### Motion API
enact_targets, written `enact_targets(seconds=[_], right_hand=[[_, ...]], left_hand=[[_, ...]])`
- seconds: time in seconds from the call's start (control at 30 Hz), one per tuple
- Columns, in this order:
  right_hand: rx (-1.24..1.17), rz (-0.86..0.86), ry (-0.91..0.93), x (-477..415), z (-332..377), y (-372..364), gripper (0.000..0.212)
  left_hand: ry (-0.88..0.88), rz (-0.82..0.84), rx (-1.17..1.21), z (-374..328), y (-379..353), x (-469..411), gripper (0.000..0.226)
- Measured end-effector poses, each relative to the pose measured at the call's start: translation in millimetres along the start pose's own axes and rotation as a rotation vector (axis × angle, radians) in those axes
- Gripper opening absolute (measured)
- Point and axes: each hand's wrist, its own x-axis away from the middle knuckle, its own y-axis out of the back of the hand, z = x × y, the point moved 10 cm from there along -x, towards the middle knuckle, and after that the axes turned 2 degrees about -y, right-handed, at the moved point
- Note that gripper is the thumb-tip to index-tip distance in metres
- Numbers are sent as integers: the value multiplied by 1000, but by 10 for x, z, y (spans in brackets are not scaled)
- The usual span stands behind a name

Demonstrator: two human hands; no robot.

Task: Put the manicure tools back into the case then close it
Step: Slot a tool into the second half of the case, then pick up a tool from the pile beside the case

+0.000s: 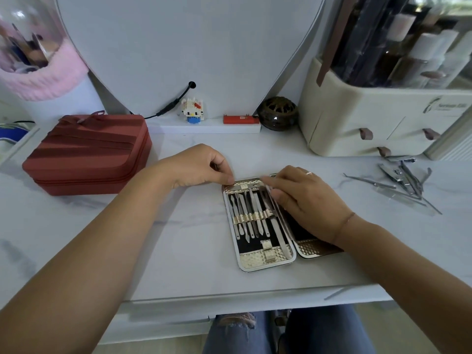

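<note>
My manicure case lies open and flat on the white table, right in front of me. The left half holds a row of thin metal tools, tucked under a shiny gold band that goes across them. The right half of the case is mostly under my right hand.

My left hand sits at the top left corner of the case. My thumb and first finger are pinched together there, touching the top edge. I cannot tell if they hold a tool or just the edge.

My right hand lies across the top of the right half. My fingers are bent and press on a long metal tool by the middle fold of the case. I wear a ring on this hand.

More loose tools lie in a pile on the table, well off to the right, not in the case yet.

A red zip bag sits to the left. At the back stand a little block cat toy, a red lighter, a dark round pot and a cream makeup box.
</note>
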Motion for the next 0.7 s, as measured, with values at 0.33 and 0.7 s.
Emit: enact_targets(seconds=[0.33, 0.7], right_hand=[[19, -81, -635, 602, -1649, 691, 15], [197, 221, -511, 360, -1765, 471, 8]], left_hand=[[0, -32, -11, 70, 11, -51, 6], [14, -36, 16, 79, 2, -37, 8]])
